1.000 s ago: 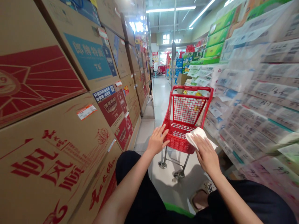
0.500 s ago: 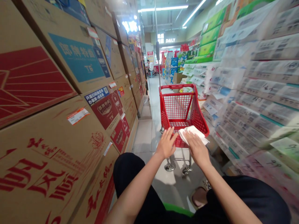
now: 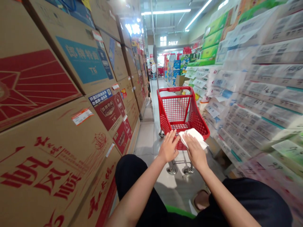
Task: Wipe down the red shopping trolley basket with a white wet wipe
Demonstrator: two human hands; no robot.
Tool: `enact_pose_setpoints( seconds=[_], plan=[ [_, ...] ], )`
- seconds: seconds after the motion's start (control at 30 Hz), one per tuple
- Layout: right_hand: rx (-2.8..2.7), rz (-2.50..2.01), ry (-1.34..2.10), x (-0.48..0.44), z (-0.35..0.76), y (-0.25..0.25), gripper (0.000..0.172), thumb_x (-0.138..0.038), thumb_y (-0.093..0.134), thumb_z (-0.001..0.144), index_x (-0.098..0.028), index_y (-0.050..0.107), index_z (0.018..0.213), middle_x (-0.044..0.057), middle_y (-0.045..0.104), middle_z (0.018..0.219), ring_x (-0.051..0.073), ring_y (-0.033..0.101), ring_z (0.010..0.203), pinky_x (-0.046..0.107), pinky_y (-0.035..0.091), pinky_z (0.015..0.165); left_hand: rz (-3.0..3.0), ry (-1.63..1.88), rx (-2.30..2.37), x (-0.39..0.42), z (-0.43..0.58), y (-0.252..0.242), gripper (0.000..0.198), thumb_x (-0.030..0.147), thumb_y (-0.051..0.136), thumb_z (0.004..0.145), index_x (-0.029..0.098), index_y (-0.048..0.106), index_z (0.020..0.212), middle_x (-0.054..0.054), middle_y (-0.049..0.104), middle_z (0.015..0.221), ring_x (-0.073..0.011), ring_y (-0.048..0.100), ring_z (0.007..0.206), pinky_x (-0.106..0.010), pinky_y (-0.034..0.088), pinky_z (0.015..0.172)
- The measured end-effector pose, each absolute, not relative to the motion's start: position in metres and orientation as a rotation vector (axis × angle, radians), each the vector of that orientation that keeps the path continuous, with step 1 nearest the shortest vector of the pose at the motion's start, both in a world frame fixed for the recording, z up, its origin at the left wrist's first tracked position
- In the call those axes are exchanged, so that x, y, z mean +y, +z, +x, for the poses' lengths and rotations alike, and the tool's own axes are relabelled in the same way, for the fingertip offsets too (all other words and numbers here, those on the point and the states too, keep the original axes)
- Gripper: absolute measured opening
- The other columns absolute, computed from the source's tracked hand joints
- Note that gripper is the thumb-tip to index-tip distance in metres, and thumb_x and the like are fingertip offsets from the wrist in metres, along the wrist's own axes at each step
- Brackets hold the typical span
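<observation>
A red plastic shopping cart (image 3: 181, 89) on metal casters stands in front of my knees, its low side toward me. My left hand (image 3: 169, 146) lies at that near edge with its fingers spread, holding nothing; whether it presses on the rim is hard to tell. Just to its right, my right hand (image 3: 196, 152) holds a folded white cloth (image 3: 197, 135) flat against the near rim, the fingers laid over it. The cloth's right corner sticks out past the fingers. What lies under both palms is hidden.
Stacked cardboard cartons (image 3: 42, 138) with price tags wall the left side. On the right, piled packs of tissue paper (image 3: 267, 94) slope down toward the floor. A tiled aisle (image 3: 144, 135) runs ahead, with a distant person (image 3: 153, 67) there. My dark-trousered knees flank my arms.
The cart has shifted slightly left and turned a little. My right hand has moved a short way left with the cloth, while my left hand stays nearly in place.
</observation>
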State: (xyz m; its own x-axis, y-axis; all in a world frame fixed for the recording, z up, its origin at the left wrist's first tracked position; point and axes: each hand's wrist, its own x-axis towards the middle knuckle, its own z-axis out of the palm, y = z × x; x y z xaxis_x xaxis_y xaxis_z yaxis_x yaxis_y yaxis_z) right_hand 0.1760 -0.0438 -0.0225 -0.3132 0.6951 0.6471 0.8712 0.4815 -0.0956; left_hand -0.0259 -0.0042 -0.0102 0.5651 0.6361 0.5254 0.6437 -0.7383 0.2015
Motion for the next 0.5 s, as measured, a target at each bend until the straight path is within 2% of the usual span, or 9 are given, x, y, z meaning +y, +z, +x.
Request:
enact_pose_setpoints(
  seconds=[0.1,0.27,0.37,0.5],
  plan=[
    [-2.136,-1.319,-0.371,-0.04,0.208,-0.02,0.067,-0.013,0.039,0.098,-0.025,0.024,0.162,0.005,0.04,0.161,0.023,0.032,0.151,0.049,0.03,0.125,-2.784,-0.904,-1.114,-0.006,-0.033,-0.01,0.082,0.015,0.059,0.075,0.019,0.037,0.153,-0.01,0.014,0.17,-0.0311,0.009,0.158,-0.058,0.019,0.126],
    [-1.957,-1.507,-0.407,-0.032,0.259,-0.017,0.056,-0.023,0.038,0.101,-0.028,0.039,0.157,0.006,0.052,0.153,0.027,0.042,0.146,0.055,0.032,0.121,-2.807,-0.911,-1.114,-0.011,-0.03,-0.009,0.083,0.013,0.059,0.074,0.02,0.037,0.154,-0.008,0.01,0.171,-0.0307,0.007,0.158,-0.056,0.017,0.127],
    [-1.944,-1.495,-0.388,-0.036,0.253,-0.014,0.051,-0.024,0.037,0.102,-0.026,0.048,0.151,0.008,0.06,0.144,0.028,0.049,0.139,0.055,0.033,0.12,-2.812,-0.927,-1.112,-0.012,-0.026,-0.01,0.083,0.012,0.059,0.073,0.019,0.038,0.153,-0.008,0.01,0.171,-0.0311,0.007,0.158,-0.056,0.018,0.127],
    [-1.962,-1.466,-0.352,-0.048,0.226,-0.01,0.041,-0.029,0.042,0.101,-0.02,0.06,0.136,0.012,0.068,0.128,0.03,0.059,0.123,0.053,0.043,0.112,-2.805,-0.935,-1.076,-0.013,-0.034,-0.012,0.079,0.013,0.06,0.074,0.019,0.04,0.151,-0.009,0.009,0.171,-0.0317,0.009,0.158,-0.058,0.02,0.126]
  ],
)
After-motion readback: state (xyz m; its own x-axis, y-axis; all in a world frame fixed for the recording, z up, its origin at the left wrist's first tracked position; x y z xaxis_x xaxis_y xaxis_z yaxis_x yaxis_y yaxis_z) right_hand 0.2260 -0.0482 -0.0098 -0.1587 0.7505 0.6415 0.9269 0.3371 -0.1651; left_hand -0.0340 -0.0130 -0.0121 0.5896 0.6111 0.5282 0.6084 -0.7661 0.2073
